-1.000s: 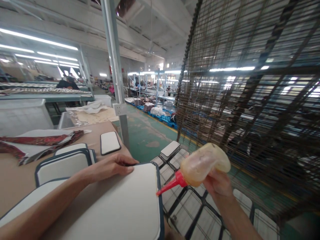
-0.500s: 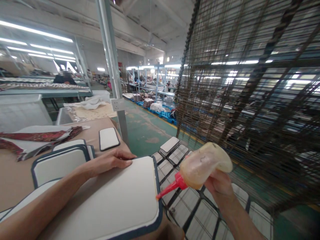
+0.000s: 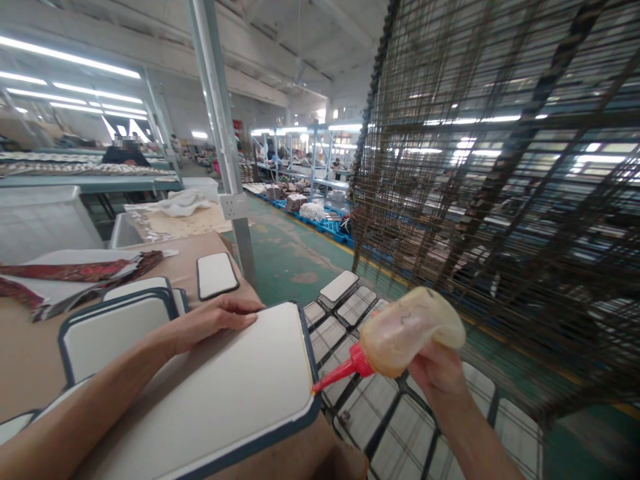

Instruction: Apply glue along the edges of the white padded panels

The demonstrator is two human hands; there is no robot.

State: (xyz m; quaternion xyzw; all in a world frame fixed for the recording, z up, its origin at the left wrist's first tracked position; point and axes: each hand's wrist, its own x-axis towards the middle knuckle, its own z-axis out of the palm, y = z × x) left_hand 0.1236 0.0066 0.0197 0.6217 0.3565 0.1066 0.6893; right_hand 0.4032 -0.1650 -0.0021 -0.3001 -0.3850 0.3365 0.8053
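Note:
My left hand [image 3: 225,316] grips the far edge of a white panel [image 3: 235,387] with rounded corners and a dark blue border. Its thumb lies on the white face and the fingers are partly hidden behind the edge. My right hand [image 3: 440,367] is wrapped round a translucent squeeze bottle [image 3: 410,330], tipped on its side. The bottle's red nozzle [image 3: 343,375] points left, with its tip at the panel's near right corner. A thin yellowish line runs along the right side, between the white face and the blue border.
Similar panels [image 3: 120,333] lie overlapped at left, and a smaller panel [image 3: 217,275] lies farther back on the brown-covered table [image 3: 200,247]. Patterned cloth [image 3: 85,273] is at far left. Panels fill a wire rack [image 3: 365,413] below the bottle. A tall wire grid [image 3: 475,167] stands at right.
The panel has shifted and turned slightly, its near right corner moving up toward the nozzle. The nozzle tip now sits closer to that corner. Both hands keep their grip.

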